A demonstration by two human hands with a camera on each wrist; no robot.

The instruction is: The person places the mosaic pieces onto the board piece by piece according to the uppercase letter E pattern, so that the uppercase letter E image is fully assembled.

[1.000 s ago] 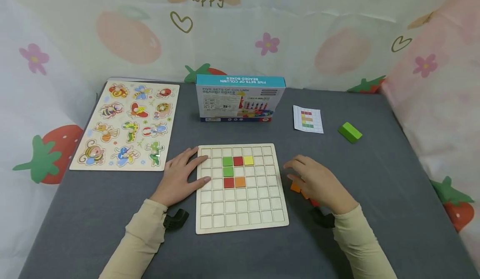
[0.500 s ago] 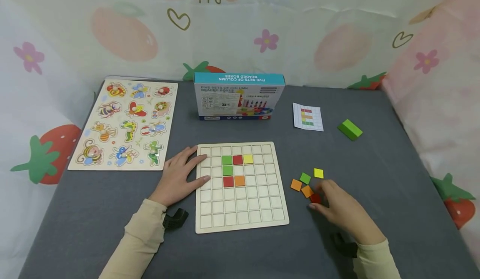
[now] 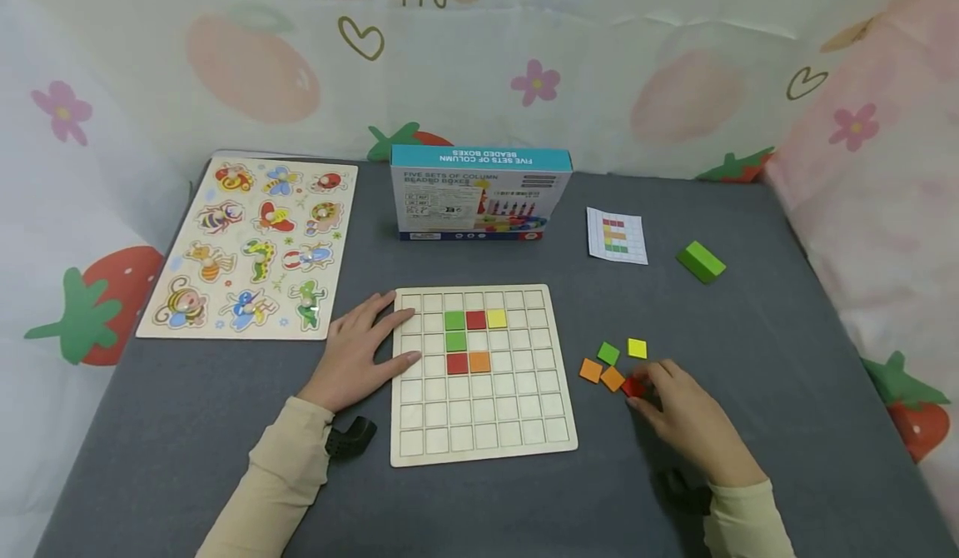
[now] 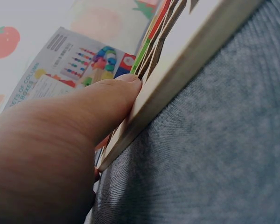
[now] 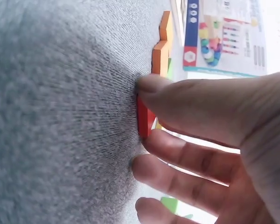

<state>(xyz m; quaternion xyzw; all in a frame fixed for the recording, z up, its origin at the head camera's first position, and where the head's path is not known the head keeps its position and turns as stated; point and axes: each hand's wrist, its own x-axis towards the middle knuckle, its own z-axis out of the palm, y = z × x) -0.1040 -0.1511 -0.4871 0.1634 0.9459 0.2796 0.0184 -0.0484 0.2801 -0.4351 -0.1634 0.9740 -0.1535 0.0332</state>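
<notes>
My left hand point(image 3: 358, 356) rests with spread fingers on the left edge of a pale wooden grid board point(image 3: 487, 437); in the left wrist view the thumb lies against the rim. Green, red, yellow and orange square tiles fill several cells near the board's upper middle. To the right of the board, my right hand point(image 3: 693, 420) pinches a red tile point(image 5: 143, 116) between thumb and forefinger, low at the cloth. Beside it lie two orange tiles, one nearer the board point(image 3: 590, 370), plus a green tile point(image 3: 608, 353) and a yellow tile point(image 3: 637, 348).
A cardboard box point(image 3: 479, 196) stands behind the board. To its right are a pattern card point(image 3: 617, 236) with coloured squares and a green block point(image 3: 701, 261). An insect picture puzzle point(image 3: 250, 250) lies at the left. Patterned cloth hangs around the grey table.
My right hand has moved from beside the board to the right, down to the loose tiles, and now holds the red one, shifted slightly. The left hand stays on the board.
</notes>
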